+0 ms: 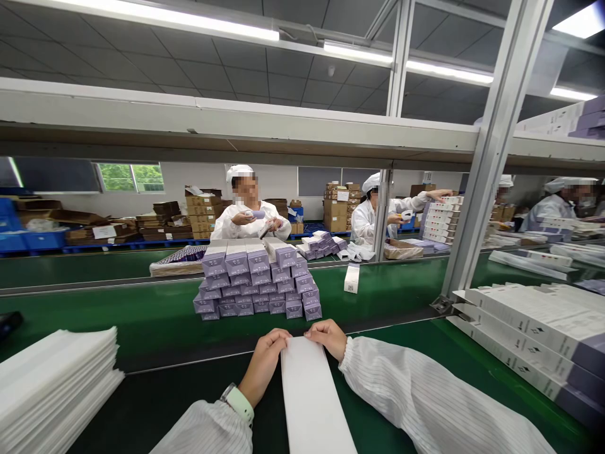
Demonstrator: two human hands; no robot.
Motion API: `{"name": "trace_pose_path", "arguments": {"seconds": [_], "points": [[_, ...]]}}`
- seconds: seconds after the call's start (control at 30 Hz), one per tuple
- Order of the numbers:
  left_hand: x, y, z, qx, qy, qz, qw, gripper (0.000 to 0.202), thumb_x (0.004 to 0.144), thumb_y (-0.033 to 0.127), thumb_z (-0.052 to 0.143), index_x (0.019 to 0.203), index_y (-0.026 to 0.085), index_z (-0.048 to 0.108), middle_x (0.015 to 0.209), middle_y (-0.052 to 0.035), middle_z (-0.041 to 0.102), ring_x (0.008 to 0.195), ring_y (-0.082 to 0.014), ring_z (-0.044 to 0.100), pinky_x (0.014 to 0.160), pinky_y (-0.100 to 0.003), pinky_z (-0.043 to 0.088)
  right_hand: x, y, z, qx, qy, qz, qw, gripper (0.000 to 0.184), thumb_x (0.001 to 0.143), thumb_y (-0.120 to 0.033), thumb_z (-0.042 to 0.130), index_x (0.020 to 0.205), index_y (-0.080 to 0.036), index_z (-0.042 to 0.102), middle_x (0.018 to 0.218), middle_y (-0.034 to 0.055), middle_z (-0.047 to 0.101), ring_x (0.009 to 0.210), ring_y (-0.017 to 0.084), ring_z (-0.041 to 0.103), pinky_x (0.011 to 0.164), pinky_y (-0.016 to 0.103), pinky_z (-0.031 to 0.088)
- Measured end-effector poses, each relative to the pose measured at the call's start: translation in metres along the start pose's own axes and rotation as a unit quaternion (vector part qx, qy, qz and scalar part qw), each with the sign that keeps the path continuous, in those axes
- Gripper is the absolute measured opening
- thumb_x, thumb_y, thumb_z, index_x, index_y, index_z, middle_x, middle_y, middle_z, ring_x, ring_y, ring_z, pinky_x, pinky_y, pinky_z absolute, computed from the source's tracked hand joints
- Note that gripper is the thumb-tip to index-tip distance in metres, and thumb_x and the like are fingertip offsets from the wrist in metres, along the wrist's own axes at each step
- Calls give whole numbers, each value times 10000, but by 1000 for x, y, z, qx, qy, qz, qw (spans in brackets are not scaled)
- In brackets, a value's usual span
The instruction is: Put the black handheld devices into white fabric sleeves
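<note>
A long white flat carton (312, 397) lies lengthwise on the green bench in front of me. My left hand (265, 362) grips its far left corner with fingers curled. My right hand (328, 337) pinches the far right corner the same way. Both sleeves are white with fine stripes, and a watch with a pale green band sits on my left wrist. Just beyond my hands, on the green conveyor belt (142, 315), stands a pile of several small purple-and-white boxes (258, 280).
A stack of white flat sheets (51, 384) lies at my left. Stacked long white-and-purple cartons (543, 340) lie at my right beside a slanted metal post (491, 151). One small white box (351, 278) stands on the belt. Across it, people in white coats and caps handle boxes.
</note>
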State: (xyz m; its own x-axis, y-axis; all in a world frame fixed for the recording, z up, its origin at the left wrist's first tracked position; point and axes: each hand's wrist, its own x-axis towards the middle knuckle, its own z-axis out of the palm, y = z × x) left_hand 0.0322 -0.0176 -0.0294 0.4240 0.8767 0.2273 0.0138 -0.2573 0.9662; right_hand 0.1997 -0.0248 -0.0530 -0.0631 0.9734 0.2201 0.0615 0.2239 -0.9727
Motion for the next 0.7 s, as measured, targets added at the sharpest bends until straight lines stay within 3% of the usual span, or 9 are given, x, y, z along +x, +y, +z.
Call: {"name": "trace_pose_path", "arguments": {"seconds": [0.7], "points": [[-2,5,1,1,13,-7,1000,167,637,231,370,548,156,490,701,-19,498,725,-175,460,675,-256,333,0,4,-1,-21,-18,-2,1000,321,609,-350,577,422,-132,434,434,-37,352,453,63,311,451,213,224]]}}
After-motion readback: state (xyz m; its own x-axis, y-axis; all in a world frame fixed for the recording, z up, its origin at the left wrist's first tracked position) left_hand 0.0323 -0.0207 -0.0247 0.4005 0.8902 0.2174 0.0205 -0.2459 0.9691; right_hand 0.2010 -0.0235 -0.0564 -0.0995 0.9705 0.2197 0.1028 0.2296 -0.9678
